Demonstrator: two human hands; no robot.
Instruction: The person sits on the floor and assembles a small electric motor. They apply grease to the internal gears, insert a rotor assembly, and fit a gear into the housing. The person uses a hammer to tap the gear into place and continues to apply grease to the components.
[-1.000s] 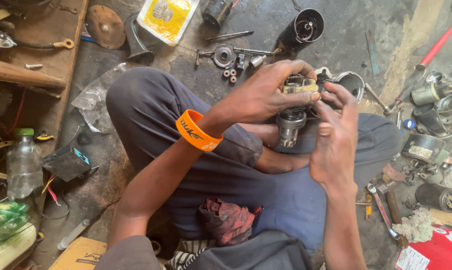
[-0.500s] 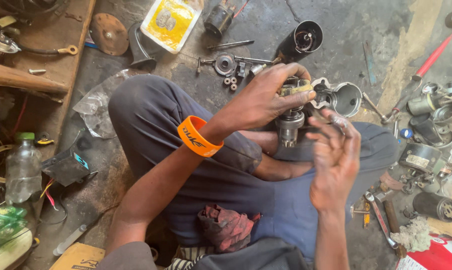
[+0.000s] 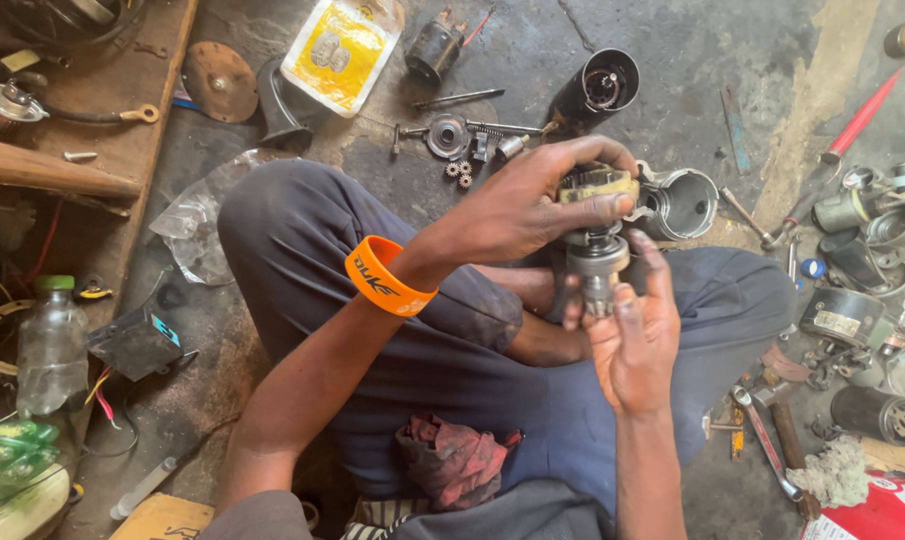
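I sit on the floor with my legs folded, holding a small metal motor part (image 3: 594, 250) above my lap. My left hand (image 3: 532, 205), with an orange wristband (image 3: 384, 275) on the wrist, grips its yellowish top end from above. My right hand (image 3: 632, 335) cups the grey geared lower end, fingers pointing up along it. A red rag (image 3: 452, 462) lies in my lap below.
On the concrete floor ahead lie a black cylindrical housing (image 3: 594, 88), a metal cup housing (image 3: 680, 203), small gears (image 3: 457, 168), a yellow packet (image 3: 340, 48) and a red-handled tool (image 3: 852, 125). Several motor parts and a wrench (image 3: 767, 455) crowd the right; a plastic bottle (image 3: 50, 345) stands left.
My right hand has turned and come up under the part, now cupping its lower end. My left hand keeps its hold on the top.
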